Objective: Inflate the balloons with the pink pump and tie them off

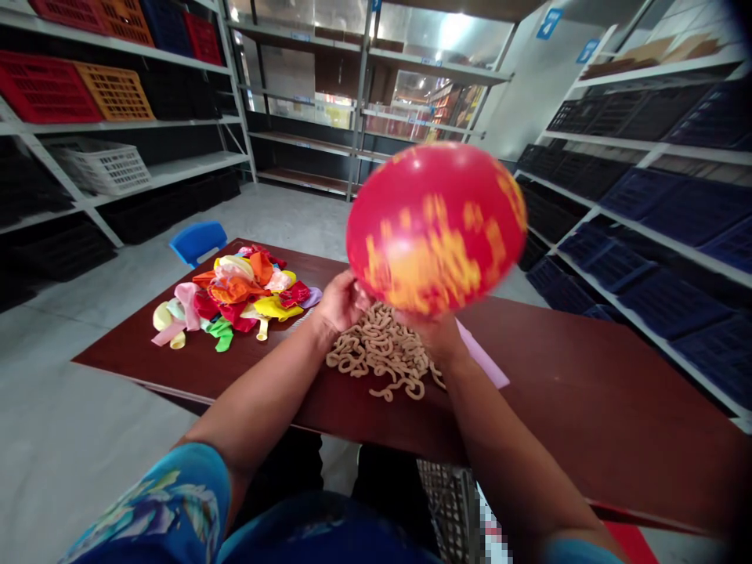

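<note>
An inflated red balloon (435,227) with yellow print hovers above the dark red table (564,368), blurred by motion. My left hand (341,301) and my right hand (432,333) are both closed at the balloon's lower end, where its neck is hidden behind my fingers. Right below my hands lies a heap of beige curled clips (385,352). To the left on the table sits a pile of flat balloons (232,301) in several colours.
A pink sheet (485,356) lies under the clips at the right. A blue chair (198,241) stands behind the table. Shelving with crates lines both sides of the room. A grey basket (450,501) sits under the table by my knees.
</note>
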{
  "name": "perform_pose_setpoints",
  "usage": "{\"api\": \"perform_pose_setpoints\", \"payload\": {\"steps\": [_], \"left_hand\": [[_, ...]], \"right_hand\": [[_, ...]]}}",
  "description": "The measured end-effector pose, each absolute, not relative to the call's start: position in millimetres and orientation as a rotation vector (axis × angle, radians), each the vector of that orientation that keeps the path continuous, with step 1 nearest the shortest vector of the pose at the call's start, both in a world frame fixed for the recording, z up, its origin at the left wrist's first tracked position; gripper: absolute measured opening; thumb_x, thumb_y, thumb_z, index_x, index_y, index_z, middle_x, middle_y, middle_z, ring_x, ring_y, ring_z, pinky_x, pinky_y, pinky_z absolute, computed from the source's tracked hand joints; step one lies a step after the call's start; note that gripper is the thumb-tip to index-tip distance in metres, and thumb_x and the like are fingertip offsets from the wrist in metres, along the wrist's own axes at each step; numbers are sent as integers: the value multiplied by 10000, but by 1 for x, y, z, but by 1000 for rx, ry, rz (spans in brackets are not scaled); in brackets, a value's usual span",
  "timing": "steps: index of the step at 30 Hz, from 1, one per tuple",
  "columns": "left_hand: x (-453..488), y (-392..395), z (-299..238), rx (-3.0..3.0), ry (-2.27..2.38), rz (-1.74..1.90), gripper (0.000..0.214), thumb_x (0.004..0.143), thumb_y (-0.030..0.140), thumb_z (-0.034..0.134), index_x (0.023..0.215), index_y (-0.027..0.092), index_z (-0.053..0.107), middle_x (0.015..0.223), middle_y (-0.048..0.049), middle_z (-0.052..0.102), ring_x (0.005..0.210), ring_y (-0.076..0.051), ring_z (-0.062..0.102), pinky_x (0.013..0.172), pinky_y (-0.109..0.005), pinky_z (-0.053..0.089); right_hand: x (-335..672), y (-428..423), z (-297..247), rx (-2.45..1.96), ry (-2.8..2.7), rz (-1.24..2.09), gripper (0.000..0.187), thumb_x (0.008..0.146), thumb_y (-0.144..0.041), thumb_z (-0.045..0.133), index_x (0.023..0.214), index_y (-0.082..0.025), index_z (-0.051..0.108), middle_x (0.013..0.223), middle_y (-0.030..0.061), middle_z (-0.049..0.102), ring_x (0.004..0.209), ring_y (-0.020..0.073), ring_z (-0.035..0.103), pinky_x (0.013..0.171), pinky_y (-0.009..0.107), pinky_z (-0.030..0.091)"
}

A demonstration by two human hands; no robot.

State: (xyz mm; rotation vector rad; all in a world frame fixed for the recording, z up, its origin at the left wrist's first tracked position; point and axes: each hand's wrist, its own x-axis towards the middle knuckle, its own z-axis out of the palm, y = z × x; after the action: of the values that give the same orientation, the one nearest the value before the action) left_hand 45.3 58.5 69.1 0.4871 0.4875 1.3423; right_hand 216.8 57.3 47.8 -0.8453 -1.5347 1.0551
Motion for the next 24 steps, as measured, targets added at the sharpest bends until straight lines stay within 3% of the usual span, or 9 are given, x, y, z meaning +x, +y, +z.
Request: {"api": "perform_pose_setpoints", "payload": {"steps": [7,11,15,20,24], "left_hand": [[19,72,70,288,385,1633,258,893,212,397,648,152,448,549,29,399,503,-39,452,452,-129,324],[23,73,64,263,359,1599,252,901,228,381,674,150,461,551,31,403,512,-49,472,456,-145,330],[27,73,62,289,329,1543,227,895,228,384,704,145,475,550,30,419,503,-60,489,436,-161,325],[30,72,61,378,331,1488,205,879,248,430,708,145,474,562,29,469,503,-65,528,425,-159,339],[37,68,59,461,407,1399,175,859,269,482,755,133,519,645,-10,578,581,-97,606,407,-152,350]], "right_hand": [[230,70,44,-868,-2130,301,94,747,-233,604,816,-228,668,879,23,645,884,162,567,848,370,417],[226,75,34,-817,-2383,156,119,729,-199,618,812,-255,681,937,17,642,938,178,527,867,390,391],[225,73,34,-832,-2195,431,86,769,-256,584,781,-240,668,890,13,653,916,170,551,859,379,411],[226,64,46,-859,-1464,1072,144,764,-330,587,844,-211,587,797,5,654,699,123,593,687,305,483],[223,60,53,-739,-1267,1165,130,732,-315,617,793,-219,555,674,-32,602,609,99,567,609,268,477]]}}
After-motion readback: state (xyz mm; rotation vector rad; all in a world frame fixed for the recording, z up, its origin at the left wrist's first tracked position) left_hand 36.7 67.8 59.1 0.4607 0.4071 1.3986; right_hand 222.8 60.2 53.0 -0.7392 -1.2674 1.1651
